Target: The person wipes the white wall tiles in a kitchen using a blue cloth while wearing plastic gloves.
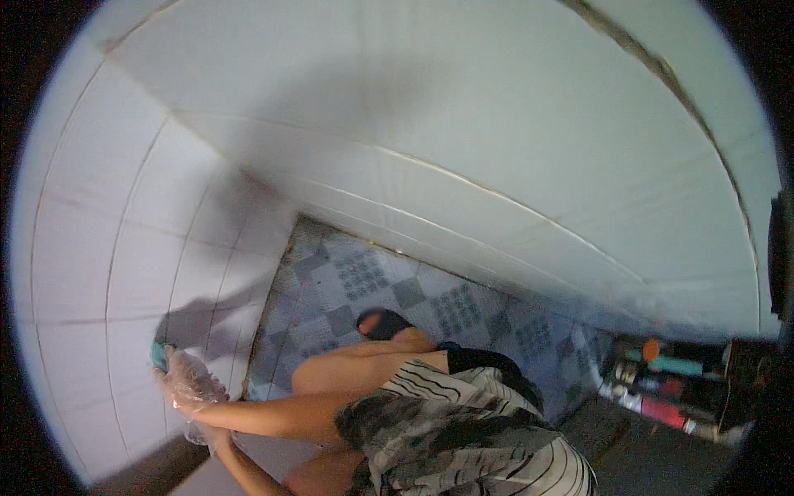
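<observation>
My right hand (192, 383), in a clear plastic glove, presses a teal-green scrubbing pad or sponge (159, 356) to the white tiled wall (139, 279) on the left. Its fingers wrap around the pad, which shows only in part. Just below and behind it, my left hand (208, 434) also wears a clear plastic glove. The right forearm and the loose plastic hide most of that hand, so its fingers and anything in them cannot be made out.
Walls of white tile with dark, stained joints meet in a corner over a blue patterned tile floor (360, 273). My bent legs and one dark slipper (384, 323) are on the floor. At the lower right, a shelf or rack (722, 428) holds several bottles and tubes.
</observation>
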The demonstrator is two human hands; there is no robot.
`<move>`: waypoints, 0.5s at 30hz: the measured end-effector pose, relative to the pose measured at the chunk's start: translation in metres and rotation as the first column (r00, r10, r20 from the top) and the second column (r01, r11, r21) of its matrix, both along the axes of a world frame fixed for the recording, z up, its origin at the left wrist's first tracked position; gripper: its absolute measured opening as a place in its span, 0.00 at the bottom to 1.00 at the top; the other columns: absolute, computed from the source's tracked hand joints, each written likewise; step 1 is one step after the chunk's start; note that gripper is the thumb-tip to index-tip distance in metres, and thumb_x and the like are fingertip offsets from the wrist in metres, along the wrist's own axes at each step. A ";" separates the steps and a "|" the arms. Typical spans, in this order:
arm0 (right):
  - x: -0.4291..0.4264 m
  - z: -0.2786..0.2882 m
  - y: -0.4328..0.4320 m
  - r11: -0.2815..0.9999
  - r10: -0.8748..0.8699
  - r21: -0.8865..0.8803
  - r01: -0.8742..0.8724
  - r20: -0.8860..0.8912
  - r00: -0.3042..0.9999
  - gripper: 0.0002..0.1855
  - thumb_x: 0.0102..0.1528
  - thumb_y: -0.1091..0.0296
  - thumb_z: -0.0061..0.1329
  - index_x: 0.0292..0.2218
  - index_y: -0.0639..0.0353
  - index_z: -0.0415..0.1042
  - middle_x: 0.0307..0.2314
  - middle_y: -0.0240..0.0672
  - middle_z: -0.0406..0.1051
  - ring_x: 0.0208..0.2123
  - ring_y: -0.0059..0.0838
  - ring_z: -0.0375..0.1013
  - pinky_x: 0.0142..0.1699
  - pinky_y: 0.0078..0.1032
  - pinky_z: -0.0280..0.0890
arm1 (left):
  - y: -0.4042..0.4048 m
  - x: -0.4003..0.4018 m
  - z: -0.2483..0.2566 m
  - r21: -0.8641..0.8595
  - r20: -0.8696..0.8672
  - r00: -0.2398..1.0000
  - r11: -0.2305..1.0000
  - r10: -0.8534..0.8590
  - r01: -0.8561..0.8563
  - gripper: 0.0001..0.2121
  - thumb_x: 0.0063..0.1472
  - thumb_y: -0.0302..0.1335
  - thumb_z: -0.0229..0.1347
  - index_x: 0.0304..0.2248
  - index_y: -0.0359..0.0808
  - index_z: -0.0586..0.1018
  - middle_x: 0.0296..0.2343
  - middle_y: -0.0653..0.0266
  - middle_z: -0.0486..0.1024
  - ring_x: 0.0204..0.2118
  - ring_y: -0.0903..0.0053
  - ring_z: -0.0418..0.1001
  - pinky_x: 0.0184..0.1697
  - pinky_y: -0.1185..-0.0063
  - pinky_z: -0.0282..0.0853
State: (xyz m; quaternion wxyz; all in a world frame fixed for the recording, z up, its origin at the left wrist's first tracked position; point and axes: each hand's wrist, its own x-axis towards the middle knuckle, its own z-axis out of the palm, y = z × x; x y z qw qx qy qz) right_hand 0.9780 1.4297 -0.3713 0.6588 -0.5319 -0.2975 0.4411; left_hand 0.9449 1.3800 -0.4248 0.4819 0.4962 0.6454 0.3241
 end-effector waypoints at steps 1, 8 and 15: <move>0.005 -0.001 0.003 0.999 -0.030 0.018 0.029 0.001 1.000 0.32 0.60 0.54 0.42 0.57 0.68 0.54 0.49 0.55 0.63 0.52 0.47 0.64 0.57 0.42 0.56 | 0.006 0.012 0.009 -0.044 0.017 0.999 0.999 0.033 -0.033 0.26 0.58 0.43 0.53 0.48 0.30 0.70 0.42 0.51 0.70 0.36 0.66 0.71 0.35 0.67 0.67; 0.018 0.012 -0.012 0.966 -0.231 0.130 0.225 0.037 0.972 0.31 0.59 0.56 0.43 0.56 0.68 0.55 0.49 0.55 0.62 0.52 0.47 0.63 0.57 0.42 0.56 | -0.052 0.083 0.098 0.116 -0.399 0.900 0.964 -0.176 0.240 0.31 0.55 0.48 0.54 0.50 0.32 0.67 0.38 0.49 0.72 0.36 0.63 0.71 0.36 0.66 0.68; 0.034 0.011 -0.039 0.901 -0.420 0.181 0.395 0.134 0.897 0.29 0.59 0.58 0.43 0.56 0.68 0.57 0.50 0.55 0.62 0.52 0.48 0.63 0.57 0.42 0.56 | 0.005 0.070 0.073 0.244 -0.700 0.664 0.787 -0.262 0.567 0.29 0.56 0.46 0.55 0.50 0.32 0.69 0.43 0.49 0.72 0.43 0.62 0.72 0.46 0.68 0.66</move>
